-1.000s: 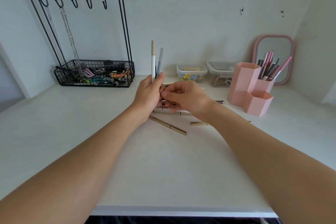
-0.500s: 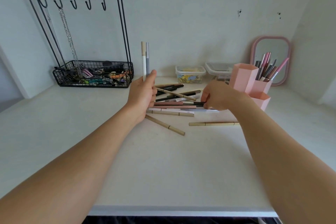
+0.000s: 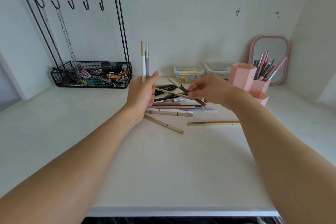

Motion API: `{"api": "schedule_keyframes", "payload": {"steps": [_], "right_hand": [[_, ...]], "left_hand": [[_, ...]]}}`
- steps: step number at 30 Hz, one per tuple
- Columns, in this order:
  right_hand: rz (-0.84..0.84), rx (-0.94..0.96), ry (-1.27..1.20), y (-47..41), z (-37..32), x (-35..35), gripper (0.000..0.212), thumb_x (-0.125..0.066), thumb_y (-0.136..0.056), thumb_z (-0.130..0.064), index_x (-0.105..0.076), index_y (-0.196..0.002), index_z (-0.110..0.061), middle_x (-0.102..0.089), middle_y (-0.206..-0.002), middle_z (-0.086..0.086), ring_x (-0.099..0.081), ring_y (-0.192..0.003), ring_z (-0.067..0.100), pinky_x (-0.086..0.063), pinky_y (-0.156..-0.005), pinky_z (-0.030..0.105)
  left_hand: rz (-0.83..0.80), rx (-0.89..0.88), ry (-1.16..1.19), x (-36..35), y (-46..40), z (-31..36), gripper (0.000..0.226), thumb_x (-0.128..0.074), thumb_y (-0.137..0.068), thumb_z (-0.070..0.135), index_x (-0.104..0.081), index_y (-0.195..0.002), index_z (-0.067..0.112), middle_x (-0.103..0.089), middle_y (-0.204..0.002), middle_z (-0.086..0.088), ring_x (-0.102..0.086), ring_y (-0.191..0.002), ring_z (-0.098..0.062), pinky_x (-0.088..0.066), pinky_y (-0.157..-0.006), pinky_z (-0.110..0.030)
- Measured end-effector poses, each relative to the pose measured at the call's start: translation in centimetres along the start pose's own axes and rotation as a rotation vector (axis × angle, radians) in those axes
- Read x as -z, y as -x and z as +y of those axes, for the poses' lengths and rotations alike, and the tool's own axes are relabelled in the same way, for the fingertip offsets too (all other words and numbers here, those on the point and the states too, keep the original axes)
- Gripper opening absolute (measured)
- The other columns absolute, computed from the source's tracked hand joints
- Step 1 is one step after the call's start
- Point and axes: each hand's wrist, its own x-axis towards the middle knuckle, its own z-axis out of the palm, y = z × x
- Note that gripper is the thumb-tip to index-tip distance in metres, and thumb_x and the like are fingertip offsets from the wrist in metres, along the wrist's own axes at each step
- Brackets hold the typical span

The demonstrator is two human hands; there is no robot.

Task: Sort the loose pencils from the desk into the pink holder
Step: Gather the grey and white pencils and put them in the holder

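Gripping two upright pencils — left hand, right hand fingers pinching brown pencil.

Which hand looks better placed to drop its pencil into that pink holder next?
The right hand, probably. It pinches a brown pencil just beside the pink holder. The left hand grips two upright pencils farther off, with the loose pile between.
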Motion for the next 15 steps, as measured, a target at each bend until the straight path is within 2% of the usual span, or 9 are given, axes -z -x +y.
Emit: {"api": "schedule_keyframes", "payload": {"steps": [3, 7, 9, 11, 15], "right_hand": [[-0.013, 0.040, -0.361, 0.3, -1.0, -1.1, 0.010, -0.070, -0.087, -0.002, -0.069, -0.098, -0.002, -0.070, -0.083, 0.013, -0.059, -0.066, 0.016, -0.048, -0.060, 0.023], [-0.081, 0.074, -0.687, 0.2, -1.8, -2.2, 0.006, -0.067, -0.090, -0.002, -0.064, -0.095, -0.004, -0.067, -0.089, 0.017, -0.066, -0.068, 0.016, -0.057, -0.068, 0.023], [-0.120, 0.077, -0.749, 0.2, -1.8, -2.5, 0.006, -0.066, -0.091, -0.004, -0.066, -0.096, -0.003, -0.068, -0.085, 0.013, -0.067, -0.072, 0.016, -0.058, -0.071, 0.023], [-0.152, 0.082, -0.798, 0.3, -1.8, -2.8, 0.008, -0.065, -0.092, -0.005, -0.067, -0.098, -0.001, -0.068, -0.084, 0.011, -0.067, -0.073, 0.015, -0.058, -0.073, 0.023], [-0.146, 0.105, -0.812, 0.3, -1.7, -3.1, 0.005, -0.066, -0.090, -0.004, -0.068, -0.094, -0.003, -0.068, -0.081, 0.008, -0.066, -0.071, 0.013, -0.055, -0.066, 0.020]], "left_hand": [[-0.071, -0.014, 0.004, -0.2, 0.3, 0.1, 0.033, -0.066, -0.095, 0.039, -0.050, -0.074, 0.020, -0.031, -0.050, 0.009, -0.021, -0.045, -0.011, -0.018, -0.040, -0.022], [-0.156, -0.019, -0.008, -0.4, 0.4, 0.2, 0.036, -0.068, -0.090, 0.049, -0.052, -0.079, 0.019, -0.030, -0.055, 0.004, -0.020, -0.048, -0.013, -0.016, -0.044, -0.024], [-0.195, -0.023, -0.024, -0.5, 0.5, 0.0, 0.038, -0.073, -0.082, 0.053, -0.054, -0.079, 0.021, -0.031, -0.058, 0.003, -0.022, -0.048, -0.013, -0.018, -0.043, -0.022], [-0.234, -0.043, -0.070, -0.6, 0.7, -0.2, 0.030, -0.076, -0.082, 0.049, -0.059, -0.077, 0.024, -0.034, -0.058, 0.004, -0.027, -0.046, -0.011, -0.021, -0.042, -0.021], [-0.294, -0.077, -0.170, -0.8, 1.0, -0.1, 0.023, -0.076, -0.075, 0.040, -0.067, -0.088, 0.022, -0.046, -0.056, 0.008, -0.036, -0.045, -0.007, -0.025, -0.043, -0.019]]}}
